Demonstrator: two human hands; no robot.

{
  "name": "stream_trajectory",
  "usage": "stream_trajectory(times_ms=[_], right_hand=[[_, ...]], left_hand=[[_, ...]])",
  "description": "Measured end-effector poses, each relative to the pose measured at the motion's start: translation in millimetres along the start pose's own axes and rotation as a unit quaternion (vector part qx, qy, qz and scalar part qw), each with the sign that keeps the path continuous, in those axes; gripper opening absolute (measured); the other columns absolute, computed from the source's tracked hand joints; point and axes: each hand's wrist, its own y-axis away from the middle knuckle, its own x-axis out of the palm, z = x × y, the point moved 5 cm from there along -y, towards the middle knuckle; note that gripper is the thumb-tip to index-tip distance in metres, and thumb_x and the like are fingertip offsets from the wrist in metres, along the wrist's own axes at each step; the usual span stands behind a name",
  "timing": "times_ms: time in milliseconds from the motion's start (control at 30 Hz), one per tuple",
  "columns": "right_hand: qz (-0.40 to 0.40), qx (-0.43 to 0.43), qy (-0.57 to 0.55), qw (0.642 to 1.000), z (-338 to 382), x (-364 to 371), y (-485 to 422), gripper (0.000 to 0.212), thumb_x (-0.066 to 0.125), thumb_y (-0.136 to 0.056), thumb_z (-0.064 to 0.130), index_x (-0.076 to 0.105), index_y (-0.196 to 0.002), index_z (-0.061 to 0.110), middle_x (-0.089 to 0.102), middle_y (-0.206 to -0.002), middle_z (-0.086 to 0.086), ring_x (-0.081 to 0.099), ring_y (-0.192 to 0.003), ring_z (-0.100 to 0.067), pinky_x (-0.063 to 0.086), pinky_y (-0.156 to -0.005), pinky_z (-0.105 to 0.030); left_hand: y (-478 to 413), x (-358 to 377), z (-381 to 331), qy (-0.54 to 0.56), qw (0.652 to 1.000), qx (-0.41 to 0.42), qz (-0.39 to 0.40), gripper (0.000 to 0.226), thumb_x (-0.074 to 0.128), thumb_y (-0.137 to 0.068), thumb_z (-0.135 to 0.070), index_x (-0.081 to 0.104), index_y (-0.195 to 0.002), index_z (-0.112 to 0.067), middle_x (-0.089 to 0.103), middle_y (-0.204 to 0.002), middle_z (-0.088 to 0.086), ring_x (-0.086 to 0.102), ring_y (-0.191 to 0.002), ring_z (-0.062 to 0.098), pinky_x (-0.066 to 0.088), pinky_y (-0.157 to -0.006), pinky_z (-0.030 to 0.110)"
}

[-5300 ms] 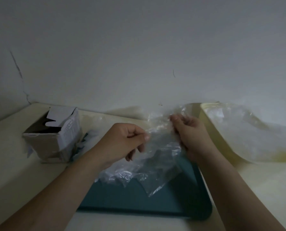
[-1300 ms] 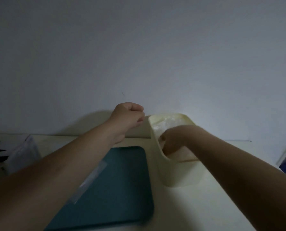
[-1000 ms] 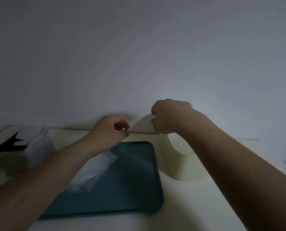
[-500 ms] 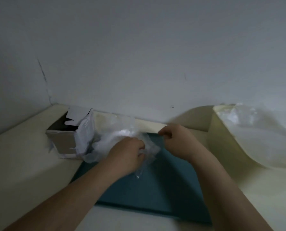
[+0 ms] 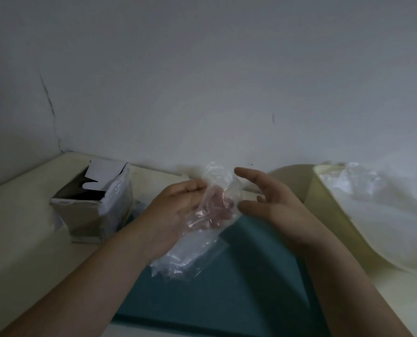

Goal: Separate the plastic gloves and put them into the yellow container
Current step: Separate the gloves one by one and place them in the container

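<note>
Blurring the fingers [image 5: 217,207] of the left hand [image 5: 178,207] behind crumpled gloves [image 5: 190,256]. Cutting the container [image 5: 336,215] off at the right edge. Burying the tray's [image 5: 251,288] sides under both forearms [image 5: 105,276]. Showing box [image 5: 86,215] print too small for reading.

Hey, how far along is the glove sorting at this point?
Done: clear gloves already lie in the yellow container. In hand: the left hand grips a clump of plastic gloves above the teal tray; the right hand is open beside it, fingers spread. Left: peel the clump apart and drop each glove in. Whether the cardboard box holds more is not visible.
</note>
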Motion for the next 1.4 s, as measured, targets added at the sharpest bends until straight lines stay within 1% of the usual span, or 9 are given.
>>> stream_trajectory(times_ms=[167,367,567,733,833,1000,1100,1267,1400], right_hand=[[0.015,0.002,-0.071,0.997,3,9,2,0.021,0.080,-0.085,0.013,0.072,-0.095,-0.004,0.076,-0.089,-0.015,0.070,-0.078,-0.020,0.056,-0.072,-0.026],[-0.109,0.037,-0.102,0.988,-12,0,0,0.023,0.078,-0.088,0.004,0.064,-0.070,0.006,0.059,-0.063,-0.011,0.055,-0.058,-0.020,0.047,-0.055,-0.026],[-0.113,0.071,-0.134,0.982,-21,-3,-2,0.020,0.079,-0.087,0.007,0.063,-0.074,0.007,0.057,-0.062,-0.009,0.049,-0.050,-0.015,0.044,-0.049,-0.024],[-0.220,0.106,-0.081,0.966,-43,-22,-4,0.019,0.076,-0.091,0.009,0.065,-0.076,0.007,0.062,-0.066,-0.013,0.047,-0.046,-0.018,0.043,-0.047,-0.028],[-0.315,0.030,0.027,0.948,-38,-39,-4,0.012,0.073,-0.094,0.016,0.071,-0.082,0.017,0.072,-0.077,-0.006,0.064,-0.060,-0.021,0.056,-0.063,-0.041],[-0.099,0.019,-0.041,0.994,-10,-15,-3,0.048,0.078,-0.077,0.062,0.075,-0.109,0.026,0.078,-0.112,0.007,0.072,-0.109,-0.010,0.055,-0.102,-0.041],[0.079,0.071,-0.117,0.987,-13,7,1,0.061,0.078,-0.078,0.059,0.074,-0.122,0.017,0.072,-0.128,-0.015,0.064,-0.126,-0.035,0.043,-0.114,-0.057],[0.140,0.101,-0.228,0.958,-15,16,9,0.047,0.078,-0.084,0.030,0.073,-0.116,-0.003,0.073,-0.113,-0.023,0.072,-0.100,-0.032,0.056,-0.098,-0.043],[0.038,0.086,-0.258,0.962,-13,-3,3,0.013,0.072,-0.085,0.010,0.077,-0.092,0.000,0.075,-0.085,-0.016,0.072,-0.074,-0.024,0.062,-0.077,-0.035]], left_hand=[[2,4,6,0.031,0.998,-0.048,0.028,0.036,0.064,-0.101,-0.026,0.069,-0.118,0.005,0.073,-0.110,0.024,0.074,-0.100,0.037,0.061,-0.087,0.044],[-4,-4,5,0.197,0.974,-0.107,-0.007,0.086,0.059,-0.085,-0.073,0.067,-0.125,0.003,0.072,-0.122,0.027,0.074,-0.107,0.040,0.055,-0.098,0.055],[-11,-12,15,0.005,0.999,-0.005,-0.049,0.025,0.071,-0.096,-0.017,0.072,-0.112,0.002,0.078,-0.106,0.021,0.075,-0.096,0.034,0.064,-0.076,0.040],[-9,-33,-5,-0.059,0.982,0.061,-0.169,0.014,0.061,-0.105,-0.015,0.069,-0.113,-0.007,0.081,-0.097,0.007,0.080,-0.087,0.028,0.061,-0.064,0.034],[-4,-38,-17,-0.082,0.973,0.089,-0.195,0.012,0.061,-0.105,-0.017,0.068,-0.114,-0.012,0.082,-0.096,0.003,0.080,-0.079,0.023,0.057,-0.050,0.025],[0,-15,-15,-0.112,0.987,0.097,-0.059,0.010,0.062,-0.103,-0.013,0.069,-0.108,-0.008,0.080,-0.094,0.011,0.071,-0.064,0.020,0.044,-0.044,0.023],[3,-2,-9,-0.094,0.989,0.112,0.022,0.009,0.065,-0.096,-0.009,0.072,-0.102,-0.007,0.077,-0.089,0.013,0.070,-0.069,0.021,0.049,-0.049,0.027],[12,20,-8,0.003,0.993,0.086,0.078,0.019,0.064,-0.090,-0.022,0.083,-0.086,-0.019,0.077,-0.091,0.008,0.074,-0.090,0.026,0.061,-0.068,0.037],[6,33,6,0.031,0.996,-0.038,0.075,0.064,0.038,-0.108,-0.048,0.082,-0.083,-0.009,0.079,-0.092,0.014,0.076,-0.085,0.026,0.058,-0.074,0.035]])
